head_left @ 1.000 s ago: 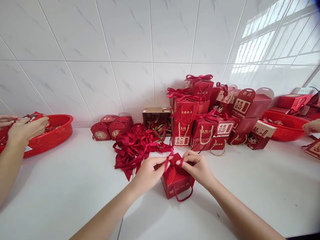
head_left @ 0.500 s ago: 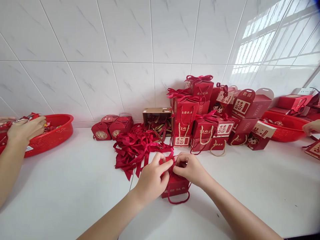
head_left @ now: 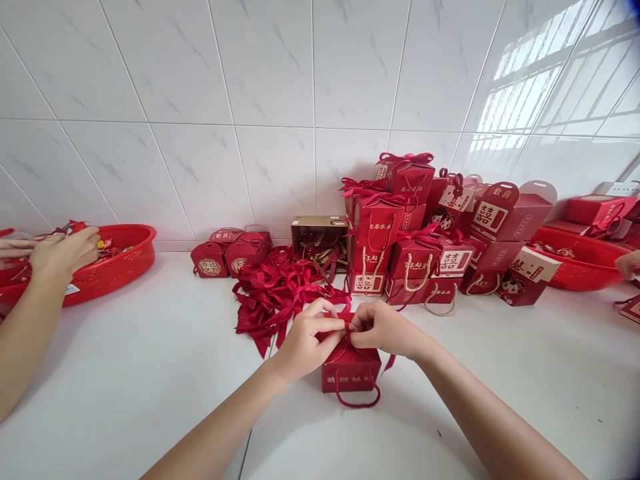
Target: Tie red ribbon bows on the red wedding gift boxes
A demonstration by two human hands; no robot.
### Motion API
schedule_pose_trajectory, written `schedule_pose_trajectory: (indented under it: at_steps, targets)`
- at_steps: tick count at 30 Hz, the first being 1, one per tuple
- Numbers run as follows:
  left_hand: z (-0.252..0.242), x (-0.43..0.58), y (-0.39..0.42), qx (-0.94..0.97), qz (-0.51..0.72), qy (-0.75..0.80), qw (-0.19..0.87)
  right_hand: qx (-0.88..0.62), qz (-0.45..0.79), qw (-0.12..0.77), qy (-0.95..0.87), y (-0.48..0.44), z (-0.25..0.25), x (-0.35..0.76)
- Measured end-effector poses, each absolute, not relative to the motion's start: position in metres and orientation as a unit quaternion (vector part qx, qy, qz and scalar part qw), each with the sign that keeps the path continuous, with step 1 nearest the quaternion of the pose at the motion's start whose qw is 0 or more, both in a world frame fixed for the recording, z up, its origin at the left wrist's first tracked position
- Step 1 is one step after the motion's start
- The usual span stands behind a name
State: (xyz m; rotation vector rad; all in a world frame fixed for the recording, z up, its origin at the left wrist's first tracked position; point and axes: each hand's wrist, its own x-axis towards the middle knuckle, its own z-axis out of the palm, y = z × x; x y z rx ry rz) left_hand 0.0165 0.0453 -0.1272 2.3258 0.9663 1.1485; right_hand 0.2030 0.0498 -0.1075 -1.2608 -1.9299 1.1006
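Observation:
A small red gift box (head_left: 351,377) with gold lettering stands upright on the white table, its red cord handle (head_left: 359,405) drooping at the front. Above its top, my left hand (head_left: 311,339) and my right hand (head_left: 384,329) meet, both closed in a pinch on a red ribbon (head_left: 348,328). Fingers partly hide the knot or loop there. One ribbon end (head_left: 389,363) sticks out on the box's right side. Just behind lies a heap of loose red ribbons (head_left: 270,287).
Red gift boxes (head_left: 417,267), many with bows, are stacked at the back right. A cardboard box (head_left: 320,225) and two red boxes (head_left: 233,257) stand by the wall. Other people's hands (head_left: 65,253) work at a red basket (head_left: 135,257) left and another basket (head_left: 575,267) right.
The view has shifted slightly left, so the background sits further right. My fingers have drawn closer together on the ribbon, and the box's front shows more plainly.

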Motion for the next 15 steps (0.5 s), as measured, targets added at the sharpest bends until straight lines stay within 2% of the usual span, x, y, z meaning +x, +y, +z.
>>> schedule_pose_trajectory:
  at_steps: [4, 8, 15]
  targets:
    - [-0.128, 0.01, 0.044, 0.789, 0.432, 0.392, 0.193, -0.498, 0.388, 0.313, -0.709, 0.048, -0.109, 0.212]
    - [-0.122, -0.005, 0.044, 0.776, 0.383, 0.441, 0.237, -0.512, 0.382, 0.316, -0.702, 0.044, -0.112, 0.227]
    - [-0.114, -0.002, 0.044, 0.705, 0.353, 0.404, 0.465, -0.474, 0.364, 0.35, -0.721, 0.039, -0.117, 0.226]
